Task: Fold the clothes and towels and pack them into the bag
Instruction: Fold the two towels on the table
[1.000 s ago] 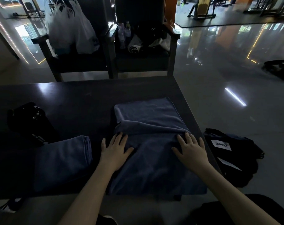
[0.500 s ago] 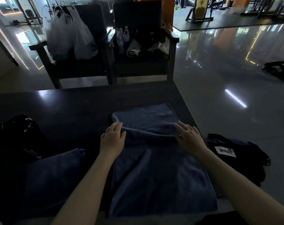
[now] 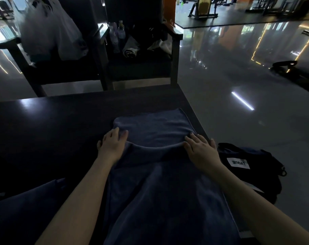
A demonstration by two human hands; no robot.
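A dark blue towel (image 3: 155, 183) lies lengthwise on the dark table (image 3: 62, 121), its far end folded back over itself. My left hand (image 3: 112, 145) rests flat on the fold's left edge, fingers straight. At the fold's right edge my right hand (image 3: 201, 151) presses down, fingers spread. A second folded blue towel (image 3: 26, 209) sits at the near left of the table. The black bag (image 3: 250, 168) with a white label lies on the floor to the right of the table.
Two dark chairs stand beyond the table: the left one (image 3: 49, 71) carries white plastic bags (image 3: 49, 32), the right one (image 3: 141, 64) holds bottles and clothing. Glossy floor stretches to the right, with a dark object (image 3: 286, 65) lying far off.
Both hands have slid along the towel away from me, up to the folded edge, and the camera has leaned in closer.
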